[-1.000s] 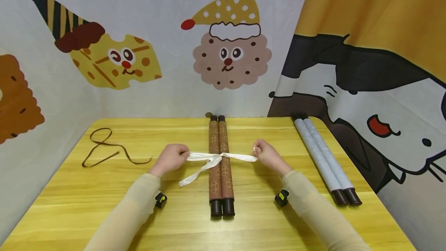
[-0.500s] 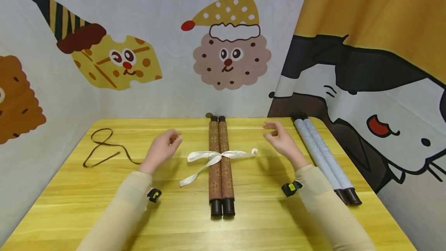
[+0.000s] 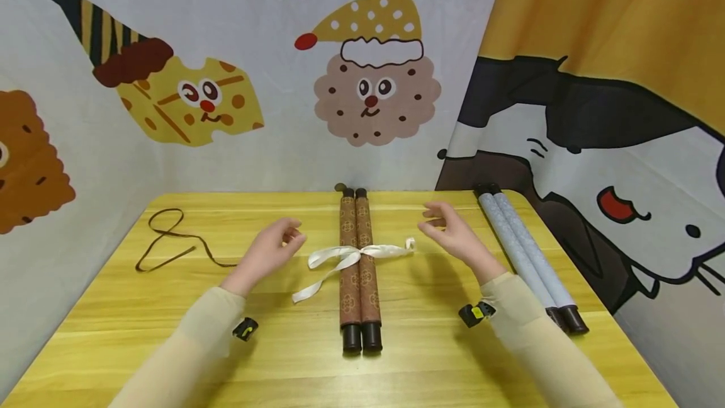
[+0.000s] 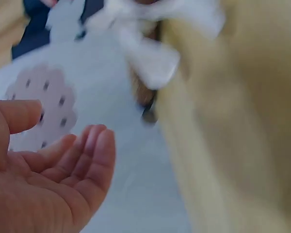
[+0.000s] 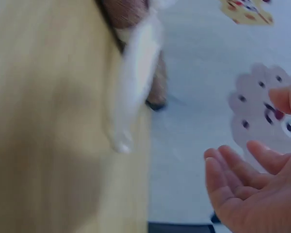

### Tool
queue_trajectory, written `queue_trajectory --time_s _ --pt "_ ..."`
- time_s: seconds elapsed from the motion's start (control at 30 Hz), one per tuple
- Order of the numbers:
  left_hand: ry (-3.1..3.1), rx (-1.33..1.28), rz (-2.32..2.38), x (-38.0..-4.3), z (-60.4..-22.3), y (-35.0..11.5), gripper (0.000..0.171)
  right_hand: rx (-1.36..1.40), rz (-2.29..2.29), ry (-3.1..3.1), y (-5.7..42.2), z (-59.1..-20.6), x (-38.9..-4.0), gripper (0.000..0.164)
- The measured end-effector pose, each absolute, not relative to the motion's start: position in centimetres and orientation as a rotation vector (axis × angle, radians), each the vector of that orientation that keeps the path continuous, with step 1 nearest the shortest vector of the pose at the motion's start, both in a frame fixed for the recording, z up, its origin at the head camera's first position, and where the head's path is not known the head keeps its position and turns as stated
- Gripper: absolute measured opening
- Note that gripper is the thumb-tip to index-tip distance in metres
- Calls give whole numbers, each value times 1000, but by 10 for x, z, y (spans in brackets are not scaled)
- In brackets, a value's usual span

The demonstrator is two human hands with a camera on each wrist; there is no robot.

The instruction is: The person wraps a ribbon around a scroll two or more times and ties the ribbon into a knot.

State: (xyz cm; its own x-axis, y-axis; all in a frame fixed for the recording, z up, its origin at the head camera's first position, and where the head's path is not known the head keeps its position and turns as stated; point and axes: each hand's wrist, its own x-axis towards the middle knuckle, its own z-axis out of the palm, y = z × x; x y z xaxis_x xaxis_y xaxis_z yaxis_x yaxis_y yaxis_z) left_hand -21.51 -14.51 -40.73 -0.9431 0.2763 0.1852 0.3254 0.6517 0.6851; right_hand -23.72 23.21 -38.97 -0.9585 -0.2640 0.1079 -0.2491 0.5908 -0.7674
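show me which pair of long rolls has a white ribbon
The central brown, gold-patterned pair of rolls: white ribbon is knotted across it; the pale grey-blue pair shows none.

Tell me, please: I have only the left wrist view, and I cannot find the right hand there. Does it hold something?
Observer: No, the right hand holds nothing; its fingers are apart from the white ribbon.

Operator: Thank you. In my image the ribbon is blurred, and I see only a part of something brown. Does the ribbon cross one roll or two?

Observer: Two; in the head view it lies across both brown rolls, which are side by side.

Operator: And what is on the right part of the table, please?

Observer: A pair of pale blue rolls with dark ends lies there.
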Motion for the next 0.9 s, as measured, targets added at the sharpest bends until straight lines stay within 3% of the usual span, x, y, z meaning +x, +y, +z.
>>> queue_trajectory --time_s 0.2,0.57,0.73,0.9 --pt "-2996 -621 -1138 -202 -423 -116 44 -458 -1209 2661 211 -416 -224 61" --pt "-3096 -526 -1326 -196 -436 -93 48 -576 -1168 2472 183 -439 -210 59" --pt "-3079 -616 -1494 -195 -439 -84 38 -489 -1259 2331 165 -445 -207 68" --pt "-3023 -659 -1652 -196 -444 -74 25 -453 -1268 2311 153 -449 -208 60"
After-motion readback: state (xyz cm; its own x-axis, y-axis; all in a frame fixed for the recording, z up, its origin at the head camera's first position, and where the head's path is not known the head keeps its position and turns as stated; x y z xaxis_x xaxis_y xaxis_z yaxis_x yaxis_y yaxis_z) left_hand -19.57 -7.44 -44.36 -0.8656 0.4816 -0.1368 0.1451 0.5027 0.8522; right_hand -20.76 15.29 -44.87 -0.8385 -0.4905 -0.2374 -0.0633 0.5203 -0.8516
